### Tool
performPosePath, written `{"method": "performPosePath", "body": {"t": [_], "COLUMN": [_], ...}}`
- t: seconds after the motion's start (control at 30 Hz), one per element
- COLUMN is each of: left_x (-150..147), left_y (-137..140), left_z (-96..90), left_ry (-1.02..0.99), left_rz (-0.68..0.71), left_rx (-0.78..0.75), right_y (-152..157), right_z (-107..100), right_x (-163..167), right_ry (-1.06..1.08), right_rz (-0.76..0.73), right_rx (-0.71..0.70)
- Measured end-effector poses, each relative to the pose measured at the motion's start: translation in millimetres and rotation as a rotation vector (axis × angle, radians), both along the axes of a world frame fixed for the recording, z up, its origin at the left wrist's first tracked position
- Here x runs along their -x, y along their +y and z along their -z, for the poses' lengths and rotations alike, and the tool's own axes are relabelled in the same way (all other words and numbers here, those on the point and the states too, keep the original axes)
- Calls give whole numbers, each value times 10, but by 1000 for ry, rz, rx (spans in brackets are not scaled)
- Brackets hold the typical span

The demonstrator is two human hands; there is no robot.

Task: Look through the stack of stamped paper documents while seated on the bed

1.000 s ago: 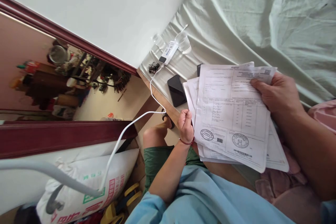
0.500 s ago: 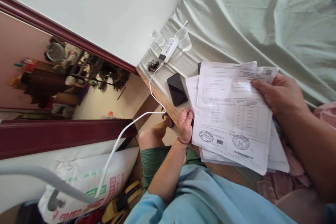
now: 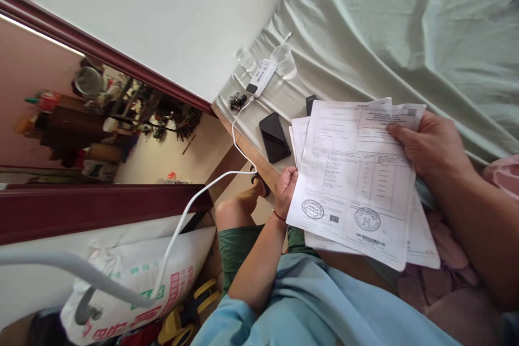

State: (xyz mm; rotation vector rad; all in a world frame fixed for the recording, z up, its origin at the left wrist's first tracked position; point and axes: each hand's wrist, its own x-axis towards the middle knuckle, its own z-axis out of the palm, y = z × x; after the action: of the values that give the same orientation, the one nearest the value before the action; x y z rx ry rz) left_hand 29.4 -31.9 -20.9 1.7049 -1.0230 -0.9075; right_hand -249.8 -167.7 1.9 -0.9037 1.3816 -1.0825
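My right hand [image 3: 432, 143] grips the right edge of several printed paper sheets [image 3: 348, 173], its thumb on top near the upper corner. Two round ink stamps and a barcode show on the front sheet. At the left edge of the papers, my left hand [image 3: 286, 190] is closed, with its fingertips hidden behind the front sheet; it seems to pinch the sheets underneath. Just beyond that hand a black smartphone [image 3: 274, 138] lies face up on the cloth-covered surface. A small dark object [image 3: 310, 104] shows partly past the papers' top edge.
A white power strip [image 3: 263, 77], two clear plastic cups [image 3: 285, 62] and a bunch of keys [image 3: 237, 101] lie near the wall. A white cable [image 3: 190, 200] runs across the left side. A white printed sack [image 3: 138, 281] leans below the doorway. Pink cloth [image 3: 450, 286] lies at right.
The front sheets have shifted slightly left and tilted a little in my right hand, covering more of my left hand. More of the small dark object now shows.
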Motion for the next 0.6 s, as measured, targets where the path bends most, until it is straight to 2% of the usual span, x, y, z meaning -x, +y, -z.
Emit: {"method": "performPosePath", "body": {"t": [0.1, 0.27, 0.47, 0.6], "left_x": [30, 52, 71, 86], "left_y": [-14, -25, -34, -44], "left_z": [-43, -100, -150, -187], "left_ry": [59, 46, 0, -65], "left_rz": [45, 60, 48, 43], "left_rx": [39, 49, 34, 31], "right_y": [-3, 6, 32, 37], "right_z": [19, 12, -73, -61], "right_x": [11, 10, -44, -44], "right_ry": [-17, 3, -81, -39], "right_rz": [4, 1, 12, 12], "right_rx": [25, 21, 14, 9]}}
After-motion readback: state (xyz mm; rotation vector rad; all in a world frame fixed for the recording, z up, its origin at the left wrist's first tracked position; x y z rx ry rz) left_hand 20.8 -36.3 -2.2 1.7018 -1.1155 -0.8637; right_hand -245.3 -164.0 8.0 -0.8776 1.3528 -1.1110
